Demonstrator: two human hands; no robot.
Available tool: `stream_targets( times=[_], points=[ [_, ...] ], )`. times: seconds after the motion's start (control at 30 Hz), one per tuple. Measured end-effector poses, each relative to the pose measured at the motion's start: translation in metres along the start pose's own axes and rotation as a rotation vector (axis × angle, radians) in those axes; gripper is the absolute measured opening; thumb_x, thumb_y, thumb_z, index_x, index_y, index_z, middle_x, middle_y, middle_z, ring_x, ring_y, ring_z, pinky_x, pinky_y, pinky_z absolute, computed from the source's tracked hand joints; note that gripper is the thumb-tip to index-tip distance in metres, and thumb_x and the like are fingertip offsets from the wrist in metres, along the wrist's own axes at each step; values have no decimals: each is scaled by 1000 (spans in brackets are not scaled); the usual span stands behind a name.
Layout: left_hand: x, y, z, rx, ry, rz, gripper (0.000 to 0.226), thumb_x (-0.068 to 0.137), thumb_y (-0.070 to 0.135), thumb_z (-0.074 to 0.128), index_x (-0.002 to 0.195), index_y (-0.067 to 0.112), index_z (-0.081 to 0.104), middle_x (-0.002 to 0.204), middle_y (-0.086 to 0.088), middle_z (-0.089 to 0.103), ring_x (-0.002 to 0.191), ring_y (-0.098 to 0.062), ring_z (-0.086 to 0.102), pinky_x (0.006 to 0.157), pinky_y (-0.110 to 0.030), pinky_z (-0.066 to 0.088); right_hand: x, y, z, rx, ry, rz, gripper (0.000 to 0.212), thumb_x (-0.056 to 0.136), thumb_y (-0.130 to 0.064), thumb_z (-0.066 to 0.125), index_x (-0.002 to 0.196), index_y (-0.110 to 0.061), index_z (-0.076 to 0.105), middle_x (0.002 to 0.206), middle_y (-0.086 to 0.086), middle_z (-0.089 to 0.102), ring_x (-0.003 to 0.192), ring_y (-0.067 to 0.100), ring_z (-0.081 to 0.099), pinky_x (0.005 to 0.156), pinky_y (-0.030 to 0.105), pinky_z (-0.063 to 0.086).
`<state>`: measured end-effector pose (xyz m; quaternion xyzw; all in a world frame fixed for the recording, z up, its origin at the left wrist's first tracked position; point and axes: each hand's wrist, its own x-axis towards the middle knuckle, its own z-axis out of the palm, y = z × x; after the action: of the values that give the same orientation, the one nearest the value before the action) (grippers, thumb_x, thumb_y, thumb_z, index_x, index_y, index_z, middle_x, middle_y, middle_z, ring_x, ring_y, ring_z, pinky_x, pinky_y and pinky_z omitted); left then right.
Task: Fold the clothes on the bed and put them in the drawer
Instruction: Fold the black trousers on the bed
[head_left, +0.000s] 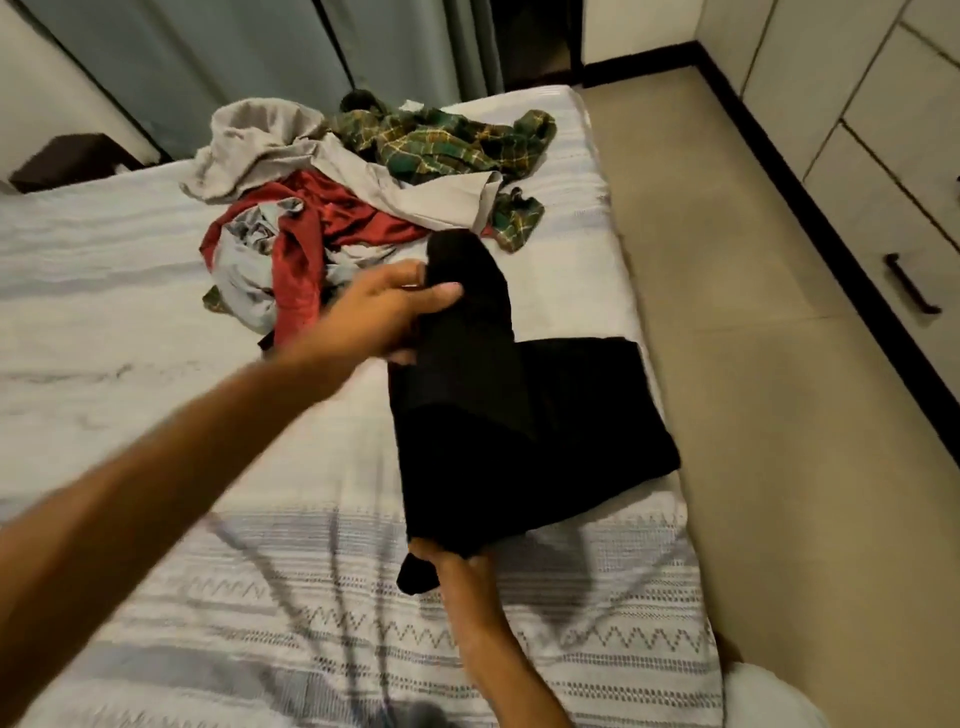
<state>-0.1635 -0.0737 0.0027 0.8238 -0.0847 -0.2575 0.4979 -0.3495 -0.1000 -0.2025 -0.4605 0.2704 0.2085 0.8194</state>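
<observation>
Black garment (524, 415) lies half-folded near the right edge of the bed (130, 291) — its far end gripped by the left hand (395, 312), its near corner pinched by the right hand (447, 564). Unfolded clothes (363, 192) — red, grey, green plaid — sit heaped beyond it; cabinet drawers (893, 218) stand at right.

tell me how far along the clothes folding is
Early. Nothing looks finished: no folded stack shows, and the one handled drawer in view is shut. In hand: the black garment lies partly flat on the bed, left hand gripping its far end, right hand its near corner. Left: the green plaid shirt, red garment and grey pieces lie heaped and unfolded.
</observation>
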Motion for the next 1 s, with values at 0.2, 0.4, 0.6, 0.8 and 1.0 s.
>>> stream_targets(
  times=[0.2, 0.4, 0.6, 0.8, 1.0],
  points=[
    [-93, -76, -211, 152, 264, -179, 21, 94, 38, 73, 81, 26, 63, 77, 7, 60, 70, -6, 60, 64, -27, 44, -31, -7, 41, -645, -46, -194, 92, 70, -25, 60, 156, -48, 34, 151, -10, 43, 133, 12, 47, 113, 42, 44],
    [-131, -249, -291, 167, 442, -415, 31, 97, 36, 73, 89, 8, 63, 71, -2, 53, 71, -18, 55, 51, -24, 51, 13, 0, 80, -939, 221, -231, 61, 103, -44, 48, 160, -31, 30, 155, 6, 41, 132, 25, 50, 106, 41, 45],
    [-109, -379, -251, 105, 658, -455, 21, 100, 33, 69, 102, 12, 69, 89, -11, 69, 93, -35, 68, 77, -39, 53, 58, -15, 96, -782, 466, -62, 79, 89, -48, 76, 148, -13, 36, 139, 13, 47, 112, 34, 60, 89, 42, 53],
    [-137, -371, -183, 551, 877, -24, 79, 92, 66, 66, 148, 16, 42, 150, -9, 45, 139, -29, 45, 116, -47, 39, 72, -35, 83, -594, 300, -138, 48, 88, -48, 78, 91, -1, 69, 96, 21, 75, 95, 40, 74, 88, 54, 61],
    [-148, -354, -75, 703, 742, 228, 126, 65, 86, 77, 160, 18, 29, 173, -5, 16, 160, -31, 15, 127, -56, 17, 52, -84, 143, -339, 20, -300, 18, 100, -26, 68, 96, -11, 77, 99, 9, 80, 90, 27, 79, 59, 32, 61]
  ],
)
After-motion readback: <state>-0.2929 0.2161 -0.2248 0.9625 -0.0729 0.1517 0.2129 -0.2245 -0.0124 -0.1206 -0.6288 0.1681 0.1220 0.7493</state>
